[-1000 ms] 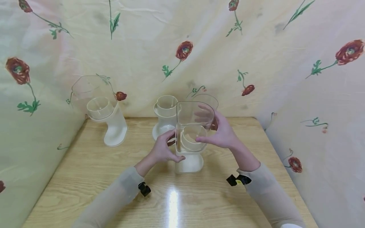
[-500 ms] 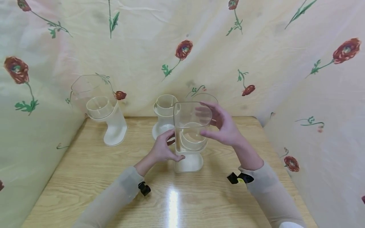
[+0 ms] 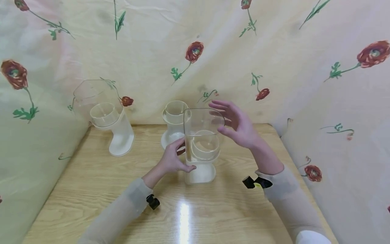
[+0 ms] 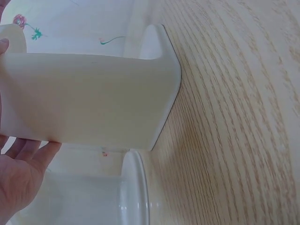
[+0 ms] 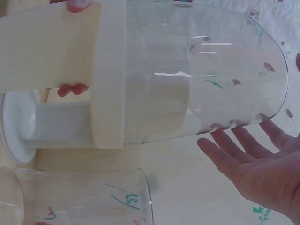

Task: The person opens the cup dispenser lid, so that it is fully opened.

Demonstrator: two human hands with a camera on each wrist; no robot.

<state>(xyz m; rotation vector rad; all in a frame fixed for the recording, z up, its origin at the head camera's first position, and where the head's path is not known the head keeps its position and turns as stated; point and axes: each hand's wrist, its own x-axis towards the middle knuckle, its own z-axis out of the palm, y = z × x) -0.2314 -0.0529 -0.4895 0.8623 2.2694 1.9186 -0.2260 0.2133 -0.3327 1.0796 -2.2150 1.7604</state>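
In the head view, my left hand (image 3: 172, 161) grips the column of a white curved stand (image 3: 201, 174) that rests upright on the table. The left wrist view shows its fingers wrapped about the white column (image 4: 89, 98). On top of this stand sits a tall clear plastic container (image 3: 198, 118), with a cream ring-shaped part (image 3: 205, 145) showing through it. Beside the container's upper right side is my right hand (image 3: 240, 127), fingers spread and slightly bent. In the right wrist view, those fingertips are right at the clear wall (image 5: 211, 89).
A similar white stand (image 3: 122, 140) with a cream ring and a clear container (image 3: 91, 88) stands at the back left. Behind my left hand is a round white stand (image 3: 174, 132). A clear cylinder (image 5: 84, 197) lies beyond the held stand. Flowered cloth (image 3: 146, 61) surrounds the table.
My right hand has drawn up and to the right from around the clear container, its thumb coming off the front. The left hand keeps its grip on the stand.
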